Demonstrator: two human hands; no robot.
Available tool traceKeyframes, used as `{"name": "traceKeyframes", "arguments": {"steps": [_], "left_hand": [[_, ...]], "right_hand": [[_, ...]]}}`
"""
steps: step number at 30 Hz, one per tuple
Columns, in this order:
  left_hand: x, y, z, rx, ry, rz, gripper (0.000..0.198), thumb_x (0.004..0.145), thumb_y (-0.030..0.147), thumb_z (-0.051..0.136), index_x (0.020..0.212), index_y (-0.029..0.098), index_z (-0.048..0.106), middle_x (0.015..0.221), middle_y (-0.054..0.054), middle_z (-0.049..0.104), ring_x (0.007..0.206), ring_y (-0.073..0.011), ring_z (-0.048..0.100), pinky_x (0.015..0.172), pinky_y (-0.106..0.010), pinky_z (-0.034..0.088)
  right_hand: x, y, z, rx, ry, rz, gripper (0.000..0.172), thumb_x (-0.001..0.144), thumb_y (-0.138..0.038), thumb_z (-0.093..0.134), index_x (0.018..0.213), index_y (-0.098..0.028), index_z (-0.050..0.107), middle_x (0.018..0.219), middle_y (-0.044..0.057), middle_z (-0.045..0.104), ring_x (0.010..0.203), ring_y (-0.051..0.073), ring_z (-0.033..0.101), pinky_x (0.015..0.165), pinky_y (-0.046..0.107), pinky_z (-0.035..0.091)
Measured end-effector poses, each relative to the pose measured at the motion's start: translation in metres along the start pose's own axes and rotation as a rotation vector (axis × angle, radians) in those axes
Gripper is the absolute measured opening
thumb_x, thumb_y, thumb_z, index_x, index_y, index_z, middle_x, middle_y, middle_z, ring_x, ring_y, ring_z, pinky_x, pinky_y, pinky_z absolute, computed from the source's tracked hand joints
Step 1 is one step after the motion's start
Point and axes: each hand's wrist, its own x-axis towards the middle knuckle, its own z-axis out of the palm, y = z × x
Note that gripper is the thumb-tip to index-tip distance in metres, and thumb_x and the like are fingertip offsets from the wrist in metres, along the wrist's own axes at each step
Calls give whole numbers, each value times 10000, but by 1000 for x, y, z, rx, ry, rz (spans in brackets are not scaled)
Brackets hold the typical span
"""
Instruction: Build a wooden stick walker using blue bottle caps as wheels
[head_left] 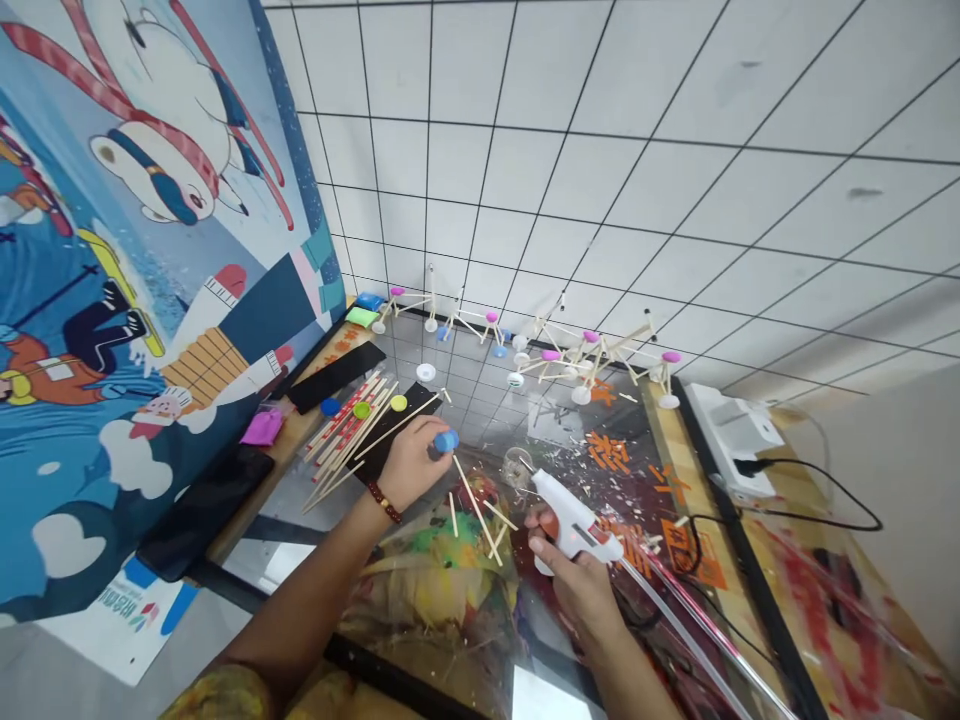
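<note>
My left hand (pixel 407 465) pinches a small blue bottle cap (pixel 447 440) between thumb and fingers, just above the far end of a thin wooden stick (pixel 471 505). In my right hand (pixel 576 585) is a white hot glue gun (pixel 564 507) with an orange trigger, its nozzle pointing up and left over a clear round dish or tape roll (pixel 517 466). A long clear glue stick (pixel 679 620) extends from its back. Shorter cut sticks (pixel 500 515) lie on the plastic-covered table between my hands.
Several stick figures with bottle-cap parts (pixel 550 357) stand along the back wall. Left are bundled sticks (pixel 352 430), loose caps (pixel 361 410), a black phone (pixel 206 510) and a pink packet (pixel 262 427). A power strip (pixel 731 440) with black cords sits right. A cartoon panel (pixel 150 300) rises left.
</note>
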Motion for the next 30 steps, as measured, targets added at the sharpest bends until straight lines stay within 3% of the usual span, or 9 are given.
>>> {"name": "traceKeyframes", "arguments": {"steps": [4,9,20,26,30], "left_hand": [[10,-14,-13,59,36,-157,220,690,143,679,905,182,706,917,-35,713,687,-126,639,673,-260,558],[19,-29,-28,168,53,-220,211,672,190,663,875,161,712,886,-51,710,687,-142,631,653,-263,539],[17,-26,-28,289,-54,-217,179,650,161,633,817,191,691,865,-66,715,833,-225,664,789,-347,537],[9,-12,-18,253,-53,-116,230,690,124,630,901,206,668,976,-63,702,925,-208,663,851,-322,540],[7,-8,-16,288,-75,-107,220,686,105,631,883,199,662,944,-62,688,907,-214,663,856,-330,540]], "right_hand": [[0,-1,1,2,-1,3,320,628,-261,879,869,-228,672,876,22,662,809,180,596,739,308,492],[2,1,2,5,8,-13,312,622,-251,881,866,-238,686,876,19,663,862,197,616,794,332,500],[-2,1,1,-76,24,22,315,661,-362,859,896,-230,696,877,45,710,894,229,643,889,401,494],[-1,0,1,-89,-7,19,286,679,-365,851,870,-227,690,875,55,703,903,245,648,912,413,492],[-2,0,1,-101,-3,29,285,680,-362,854,879,-227,702,882,55,711,916,247,647,939,420,477]]}}
